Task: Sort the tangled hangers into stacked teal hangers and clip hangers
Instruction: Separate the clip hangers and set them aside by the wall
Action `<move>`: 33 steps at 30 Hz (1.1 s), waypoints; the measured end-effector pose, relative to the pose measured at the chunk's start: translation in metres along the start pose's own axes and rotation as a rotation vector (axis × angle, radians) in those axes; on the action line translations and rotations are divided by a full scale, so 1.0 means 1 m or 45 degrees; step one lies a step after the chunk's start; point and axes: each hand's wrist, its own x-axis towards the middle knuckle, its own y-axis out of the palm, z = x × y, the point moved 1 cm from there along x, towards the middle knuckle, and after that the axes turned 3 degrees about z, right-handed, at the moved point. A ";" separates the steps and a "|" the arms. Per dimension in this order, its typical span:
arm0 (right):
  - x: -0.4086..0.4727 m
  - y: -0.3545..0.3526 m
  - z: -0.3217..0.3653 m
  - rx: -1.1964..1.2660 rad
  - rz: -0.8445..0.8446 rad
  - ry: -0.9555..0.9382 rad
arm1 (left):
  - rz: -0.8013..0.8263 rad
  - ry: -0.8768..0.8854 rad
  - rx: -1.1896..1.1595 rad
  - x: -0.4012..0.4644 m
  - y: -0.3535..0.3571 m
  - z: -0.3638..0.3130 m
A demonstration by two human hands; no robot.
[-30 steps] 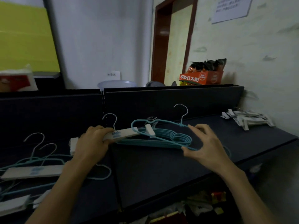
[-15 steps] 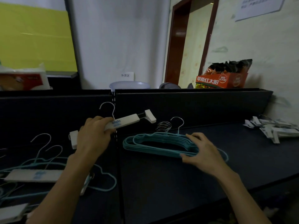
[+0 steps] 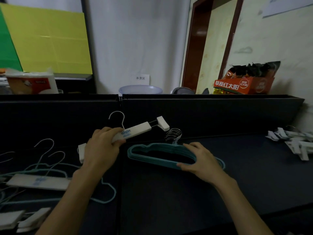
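Observation:
My left hand (image 3: pixel 101 150) grips a white clip hanger (image 3: pixel 135 130) by its bar and holds it tilted above the dark table, hook up. To its right a stack of teal hangers (image 3: pixel 152 156) lies flat with its metal hooks (image 3: pixel 174 135) bunched at the back. My right hand (image 3: pixel 200 160) rests on the stack's right end, thumb at the front rim and fingers over the top. A tangle of teal and white clip hangers (image 3: pixel 39 180) lies at the left. More white clip hangers (image 3: pixel 294 141) are piled at the far right.
A dark back panel (image 3: pixel 211 112) runs behind the table (image 3: pixel 186 192). Above it stand an orange snack box (image 3: pixel 243 84), a pale plastic basin (image 3: pixel 140 89) and a red-and-white package (image 3: pixel 32 82). Loose white clips (image 3: pixel 25 221) lie at the front left.
My left hand has lifted the white clip hanger off the teal stack and up to the left. The teal stack has settled flat under my right hand.

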 end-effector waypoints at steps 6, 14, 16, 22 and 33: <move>0.004 0.000 0.002 -0.005 0.040 -0.008 | -0.002 0.014 -0.021 -0.008 0.002 0.001; -0.017 -0.002 0.014 -0.275 -0.103 -0.015 | 0.027 0.097 -0.102 -0.023 0.014 -0.008; -0.034 -0.005 0.017 -0.267 -0.168 0.009 | 0.050 0.158 -0.137 -0.026 0.021 -0.016; -0.114 -0.025 0.004 -0.283 -0.363 0.277 | 0.161 0.318 -0.287 -0.044 0.050 -0.053; -0.270 -0.057 -0.066 -0.362 -0.455 0.842 | 0.442 0.730 -0.500 -0.102 0.112 -0.187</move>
